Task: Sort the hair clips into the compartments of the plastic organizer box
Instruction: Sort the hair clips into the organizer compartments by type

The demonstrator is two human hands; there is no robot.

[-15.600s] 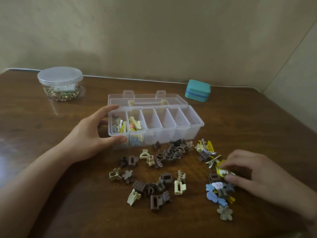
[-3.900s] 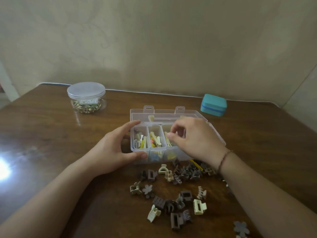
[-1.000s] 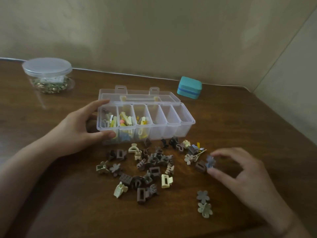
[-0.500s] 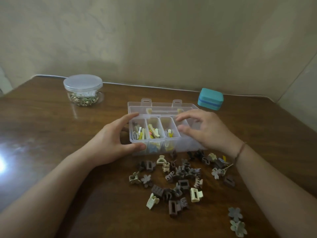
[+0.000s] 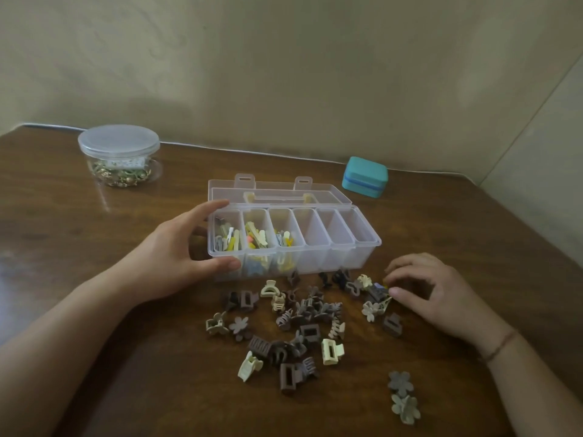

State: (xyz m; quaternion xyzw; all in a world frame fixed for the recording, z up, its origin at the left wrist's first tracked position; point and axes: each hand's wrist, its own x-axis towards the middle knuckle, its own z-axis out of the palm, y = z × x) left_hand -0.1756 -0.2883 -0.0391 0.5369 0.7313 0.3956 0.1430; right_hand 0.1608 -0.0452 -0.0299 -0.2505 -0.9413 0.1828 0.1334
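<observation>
The clear organizer box [image 5: 366, 244] stands open on the wooden table, its lid [image 5: 280, 192] folded back. Its three left compartments hold small flat clips [image 5: 255, 238] in yellow, white and orange; the three on the right look empty. My left hand [image 5: 170, 257] grips the box's left end, thumb on the front wall, fingers over the rim. In front lies a pile of brown and cream claw clips [image 5: 303, 313]. My right hand [image 5: 435, 291] is at the pile's right edge, thumb and forefinger pinching a small clip [image 5: 383, 287] with yellow on it.
Two flower clips [image 5: 402, 395] lie apart at the near right. A lidded round jar [image 5: 120, 152] of small metal pieces stands at the back left, a teal case [image 5: 365, 176] at the back right. The wall runs close behind the table.
My right hand has come down from over the box's middle compartments to the right edge of the clip pile. My left hand has kept its grip on the box.
</observation>
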